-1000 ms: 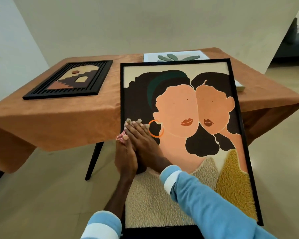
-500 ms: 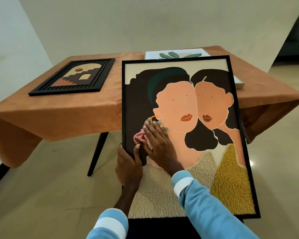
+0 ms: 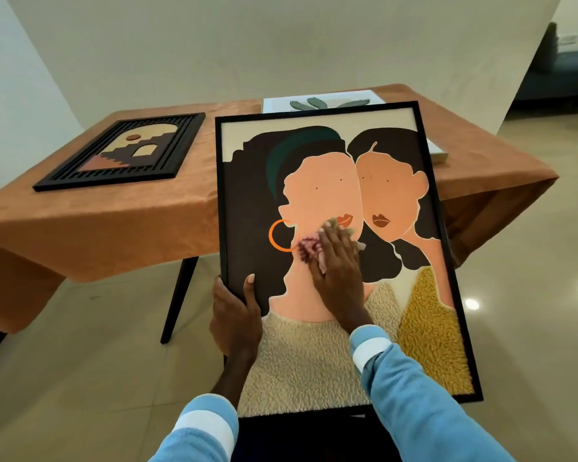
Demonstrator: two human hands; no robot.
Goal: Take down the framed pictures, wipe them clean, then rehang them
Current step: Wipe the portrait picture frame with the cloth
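Note:
A large black-framed picture (image 3: 397,155) of two stylised women stands tilted before me, its bottom edge low near my lap. My left hand (image 3: 236,311) grips its left frame edge, thumb lying on the front. My right hand (image 3: 337,265) presses flat on the picture's middle, holding a pink and pale cloth (image 3: 309,250) against the surface beside the orange earring. A second picture with a ribbed black frame and an arch design (image 3: 124,151) lies flat on the table's left. A third, white picture with green leaves (image 3: 324,103) lies behind the big frame, mostly hidden.
The table (image 3: 97,221) wears an orange-brown cloth that hangs over its edges, with a dark leg (image 3: 179,295) below. A white wall rises behind. Glossy tiled floor surrounds the table. A dark sofa (image 3: 568,61) shows at far right.
My right hand has slid the cloth rightward across the picture, from the left frame edge past the orange earring to the middle. The left hand keeps its grip on the left edge.

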